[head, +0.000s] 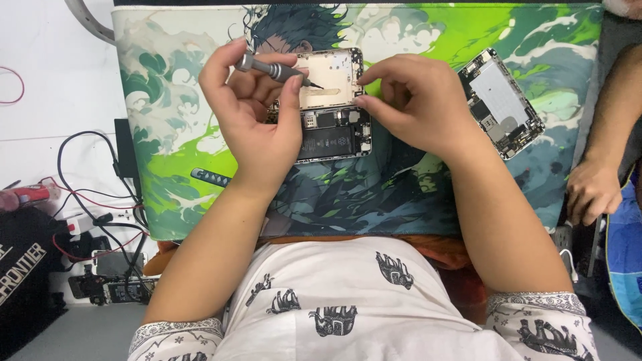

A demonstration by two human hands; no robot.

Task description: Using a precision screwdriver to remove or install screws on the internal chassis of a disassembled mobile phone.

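An opened phone [332, 107] lies on a printed green and blue desk mat [174, 134], its battery and circuit parts showing and a gold inner plate lifted at the far end. My left hand [251, 113] holds a small grey screwdriver [271, 69], its tip over the gold plate. My right hand [414, 100] pinches the right edge of the phone with thumb and forefinger, steadying it.
A second opened phone body [501, 101] lies on the mat to the right. Another person's hand [592, 190] rests at the right edge. Tangled cables [100, 220] and small parts sit at the left. A dark tool [210, 176] lies on the mat near my left wrist.
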